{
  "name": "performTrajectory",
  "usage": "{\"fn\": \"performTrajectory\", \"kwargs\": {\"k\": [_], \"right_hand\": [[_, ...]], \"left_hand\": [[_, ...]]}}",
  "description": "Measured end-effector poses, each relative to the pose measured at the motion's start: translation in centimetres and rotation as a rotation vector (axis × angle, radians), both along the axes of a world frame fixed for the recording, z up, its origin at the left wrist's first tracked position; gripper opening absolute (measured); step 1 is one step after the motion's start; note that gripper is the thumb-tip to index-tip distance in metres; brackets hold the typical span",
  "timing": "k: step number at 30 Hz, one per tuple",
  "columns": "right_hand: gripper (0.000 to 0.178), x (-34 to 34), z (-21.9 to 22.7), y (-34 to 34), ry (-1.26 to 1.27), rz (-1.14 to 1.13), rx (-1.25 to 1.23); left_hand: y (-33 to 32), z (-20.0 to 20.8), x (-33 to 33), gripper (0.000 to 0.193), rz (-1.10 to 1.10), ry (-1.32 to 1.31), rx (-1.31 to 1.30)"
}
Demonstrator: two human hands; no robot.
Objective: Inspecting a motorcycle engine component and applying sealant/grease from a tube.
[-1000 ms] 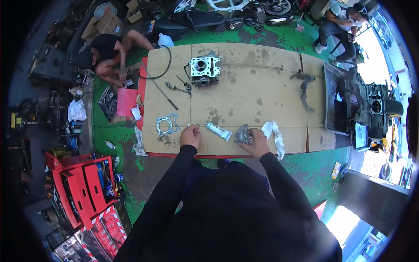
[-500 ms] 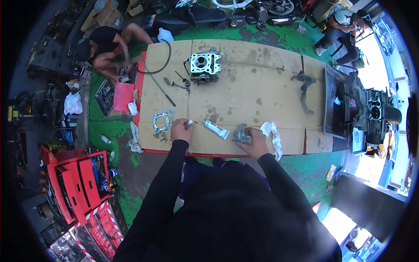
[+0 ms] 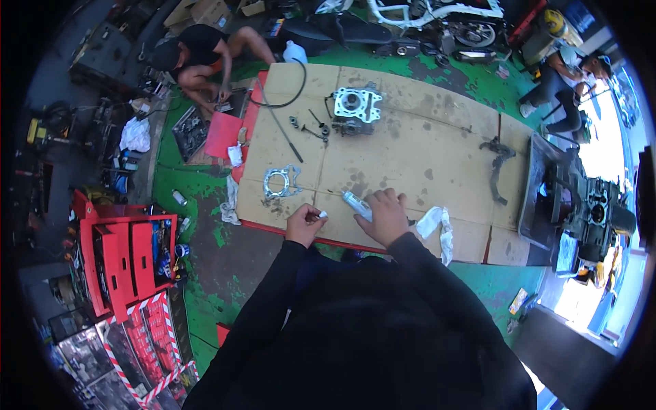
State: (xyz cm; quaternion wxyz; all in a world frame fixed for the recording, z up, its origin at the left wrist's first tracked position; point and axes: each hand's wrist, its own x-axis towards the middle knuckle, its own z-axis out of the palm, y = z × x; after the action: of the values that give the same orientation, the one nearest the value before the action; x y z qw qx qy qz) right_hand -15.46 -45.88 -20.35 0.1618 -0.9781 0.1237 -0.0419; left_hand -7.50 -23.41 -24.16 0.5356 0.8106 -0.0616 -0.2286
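Note:
Pinched in the fingers of my left hand [image 3: 305, 223], just over the near edge of the cardboard, is a small white cap [image 3: 323, 214]. My right hand [image 3: 387, 215] has its thumb and fingers around a silvery squeeze tube [image 3: 354, 203], which lies slanted on the cardboard with its narrow end pointing up and left. The lumpy grey metal part seen earlier is mostly or wholly hidden by my right hand. Left of the tube lies a flat metal gasket [image 3: 277, 182] with a large round hole. Farther off stands an engine cylinder block [image 3: 354, 106].
Cardboard [image 3: 410, 157] covers the table. It holds valves [image 3: 316, 133], a black hose [image 3: 301, 85], a rod [image 3: 283, 137], a dark bracket [image 3: 500, 171] and white rag [image 3: 437, 222]. A black tray [image 3: 529, 195] and engine [image 3: 594, 212] stand right. Two people sit or crouch beyond.
My right hand has let go of the grey metal part and moved left onto the tube. The left hand still pinches the small white cap. The whole view has shifted.

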Motion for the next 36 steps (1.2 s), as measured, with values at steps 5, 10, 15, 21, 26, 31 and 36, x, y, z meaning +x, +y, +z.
{"fn": "performTrajectory", "kwargs": {"k": [5,10,15,21,26,31,36], "right_hand": [[0.043,4.1,-3.3,1.8,0.282,0.183,-0.097],[0.037,4.6,-6.5,2.4,0.294,0.24,-0.183],[0.034,3.2,-2.6,3.8,0.07,0.338,0.195],[0.038,1.1,7.7,4.6,-0.18,0.414,0.6],[0.042,-0.2,9.6,4.1,-0.291,0.388,0.534],[0.043,-1.5,10.7,3.7,-0.316,0.317,0.47],[0.043,-2.3,11.1,3.7,-0.306,0.275,0.402]], "left_hand": [[2.1,1.7,-1.9,0.013,0.106,0.072,-0.098],[4.4,3.2,-2.9,0.014,0.227,0.11,-0.215],[5.9,5.9,-2.0,0.016,0.292,0.084,-0.238],[3.7,12.0,-0.2,0.016,0.255,0.069,-0.36],[2.1,14.8,-0.5,0.017,0.181,0.089,-0.438],[1.5,15.2,-0.6,0.016,0.11,0.074,-0.449],[0.6,15.7,-1.3,0.016,0.063,0.05,-0.42]]}}
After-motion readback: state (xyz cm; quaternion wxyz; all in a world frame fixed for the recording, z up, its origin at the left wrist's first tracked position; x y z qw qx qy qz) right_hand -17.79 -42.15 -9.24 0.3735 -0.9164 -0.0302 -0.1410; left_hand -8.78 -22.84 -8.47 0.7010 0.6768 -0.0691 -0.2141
